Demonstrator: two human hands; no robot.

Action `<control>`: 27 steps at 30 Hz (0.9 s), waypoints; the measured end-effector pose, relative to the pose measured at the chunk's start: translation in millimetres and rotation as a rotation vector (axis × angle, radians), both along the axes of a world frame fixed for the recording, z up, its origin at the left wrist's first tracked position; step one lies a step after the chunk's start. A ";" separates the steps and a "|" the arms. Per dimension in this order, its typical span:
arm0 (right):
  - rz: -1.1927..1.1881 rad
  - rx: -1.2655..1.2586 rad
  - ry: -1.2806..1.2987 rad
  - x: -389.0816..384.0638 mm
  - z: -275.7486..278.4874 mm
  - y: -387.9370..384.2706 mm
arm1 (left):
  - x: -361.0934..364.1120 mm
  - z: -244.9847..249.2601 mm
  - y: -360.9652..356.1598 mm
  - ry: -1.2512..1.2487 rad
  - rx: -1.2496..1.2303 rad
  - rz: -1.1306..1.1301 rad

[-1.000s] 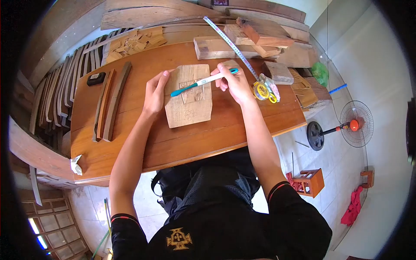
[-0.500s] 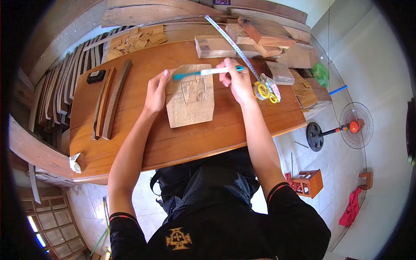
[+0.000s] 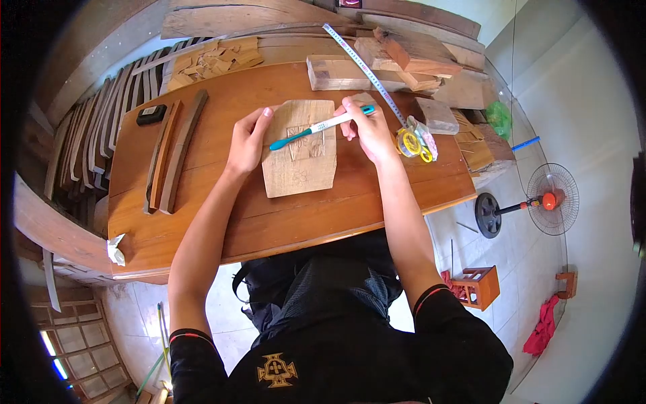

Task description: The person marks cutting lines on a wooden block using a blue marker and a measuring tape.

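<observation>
A light wooden board (image 3: 300, 178) with clipped corners shows a carved square and a small flower outline below it. Along its left edge my left hand (image 3: 249, 139) grips it, thumb near the upper corner. My right hand (image 3: 367, 128) pinches the white handle of a teal-and-white toothbrush (image 3: 323, 125) to the right of the board. The teal head of the brush lies over the board's left part, just left of the carving; whether it touches the wood I cannot tell.
On the wooden table (image 3: 282, 232) are three wood strips (image 3: 180, 153), a black box (image 3: 151, 114), a measuring tape (image 3: 369, 75), yellow tape rolls (image 3: 408, 142) and stacked blocks (image 3: 336, 73). A fan (image 3: 552, 199) stands at the right.
The toothbrush head has moved down from the board's upper left to beside the carving, and the brush is now more slanted. My left hand still holds the board.
</observation>
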State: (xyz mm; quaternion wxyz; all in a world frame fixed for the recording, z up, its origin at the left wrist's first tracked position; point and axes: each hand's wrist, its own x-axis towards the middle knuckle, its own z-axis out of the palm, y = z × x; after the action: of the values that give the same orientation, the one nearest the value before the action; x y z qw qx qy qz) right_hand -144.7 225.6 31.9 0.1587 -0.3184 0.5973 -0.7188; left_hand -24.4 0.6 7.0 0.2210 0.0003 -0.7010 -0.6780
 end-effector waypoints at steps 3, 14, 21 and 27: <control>-0.029 -0.004 -0.020 -4.3 -2.0 2.3 | 0.7 -0.2 -2.2 -0.022 -0.029 0.001; -0.026 0.009 -0.054 -3.7 -2.4 2.7 | 2.8 5.5 -0.7 -0.040 -0.058 0.019; -0.057 -0.064 -0.096 -5.9 -4.9 1.2 | 2.4 6.7 2.8 -0.023 -0.037 0.026; 0.002 -0.045 -0.039 -6.6 -5.1 0.7 | 0.9 4.2 0.9 -0.016 -0.035 0.032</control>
State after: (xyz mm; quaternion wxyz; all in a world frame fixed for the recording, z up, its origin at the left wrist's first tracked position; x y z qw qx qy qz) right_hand -151.2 226.3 26.8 0.1636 -0.3084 0.5776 -0.7379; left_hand -23.5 1.5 11.2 0.2261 0.0134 -0.7144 -0.6621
